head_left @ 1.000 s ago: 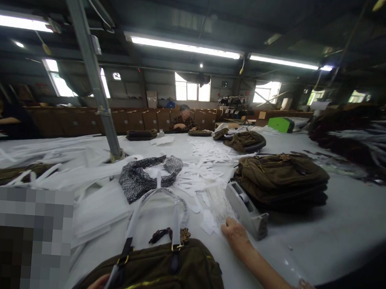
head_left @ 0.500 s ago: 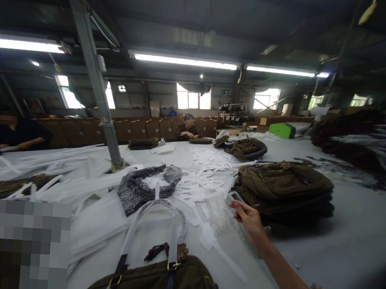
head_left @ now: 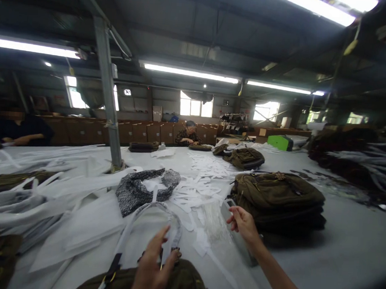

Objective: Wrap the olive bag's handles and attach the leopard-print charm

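My left hand (head_left: 154, 265) is over the olive-brown handbag (head_left: 190, 281) in front of me, fingers spread and holding nothing that I can see. White wrapping covers the bag's raised handle (head_left: 177, 225). My right hand (head_left: 245, 227) is bent into a pinch beside a clear plastic container (head_left: 228, 203). Anything between those fingertips is too small to tell. Just left of it lies a bundle of thin clear strands (head_left: 217, 223). A stack of olive-brown bags (head_left: 278, 194) sits behind and to the right of that hand.
A black-and-white knitted cloth (head_left: 133, 193) lies beyond the handle, beside scattered white paper strips (head_left: 199, 189). White sheets (head_left: 84, 229) cover the left side. A metal post (head_left: 108, 99) rises from the table. Co-workers sit at the far side (head_left: 188, 135) and far left (head_left: 25, 130).
My left hand has come into view over the handbag. My right hand stays by the clear container, its fingers slightly lower. The camera view has shifted a little.
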`<state>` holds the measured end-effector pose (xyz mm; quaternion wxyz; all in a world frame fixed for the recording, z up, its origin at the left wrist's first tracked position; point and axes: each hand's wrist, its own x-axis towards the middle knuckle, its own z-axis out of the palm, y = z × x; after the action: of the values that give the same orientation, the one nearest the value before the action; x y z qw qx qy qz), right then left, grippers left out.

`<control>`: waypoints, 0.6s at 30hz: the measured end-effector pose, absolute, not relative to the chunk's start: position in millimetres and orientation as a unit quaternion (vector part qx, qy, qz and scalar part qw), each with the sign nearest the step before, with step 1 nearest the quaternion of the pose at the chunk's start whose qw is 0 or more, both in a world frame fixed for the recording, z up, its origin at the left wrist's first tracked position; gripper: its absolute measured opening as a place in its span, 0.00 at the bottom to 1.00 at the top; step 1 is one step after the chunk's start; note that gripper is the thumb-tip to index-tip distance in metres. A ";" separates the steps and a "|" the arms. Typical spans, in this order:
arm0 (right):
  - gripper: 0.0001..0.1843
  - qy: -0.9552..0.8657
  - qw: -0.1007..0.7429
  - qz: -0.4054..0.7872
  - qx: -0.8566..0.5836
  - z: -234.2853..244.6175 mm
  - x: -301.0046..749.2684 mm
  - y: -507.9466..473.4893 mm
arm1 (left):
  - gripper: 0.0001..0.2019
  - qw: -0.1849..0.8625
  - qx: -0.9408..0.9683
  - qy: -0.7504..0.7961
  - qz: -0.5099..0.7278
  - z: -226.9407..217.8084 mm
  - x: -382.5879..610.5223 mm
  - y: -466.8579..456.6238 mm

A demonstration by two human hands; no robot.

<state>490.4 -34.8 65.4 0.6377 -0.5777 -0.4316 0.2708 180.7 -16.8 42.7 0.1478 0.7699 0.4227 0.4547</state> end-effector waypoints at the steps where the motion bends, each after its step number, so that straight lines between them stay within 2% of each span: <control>1: 0.26 -0.440 0.632 0.267 -0.580 65.6 489.3 -38.3 | 0.27 0.149 0.808 0.363 0.440 42.7 211.1 -15.6; 3: 0.25 -0.461 0.621 0.240 -0.587 66.4 488.2 -46.7 | 0.32 0.184 0.854 0.271 0.405 37.3 266.7 -13.2; 5: 0.24 -0.482 0.601 0.212 -0.602 67.4 487.3 -57.7 | 0.26 0.260 0.847 0.238 0.398 30.4 306.8 -11.6; 7: 0.24 -0.503 0.557 0.227 -0.621 67.1 483.3 -71.1 | 0.19 0.381 0.781 0.269 0.416 28.2 326.0 -11.8; 10: 0.26 -0.536 0.483 0.286 -0.630 60.8 466.8 -91.1 | 0.21 0.525 0.663 0.318 0.430 39.2 318.2 -16.1; 15: 0.27 -0.554 0.439 0.318 -0.632 40.8 428.9 -110.7 | 0.24 0.595 0.575 0.326 0.457 67.1 270.7 -30.1; 18: 0.27 -0.593 0.399 0.303 -0.631 35.6 416.7 -115.4 | 0.25 0.608 0.554 0.341 0.455 68.7 254.0 -37.1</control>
<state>416.7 -115.4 35.6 0.3987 -0.6311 -0.5926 0.3026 254.0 -37.1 68.7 0.6082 0.5537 0.3408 0.4554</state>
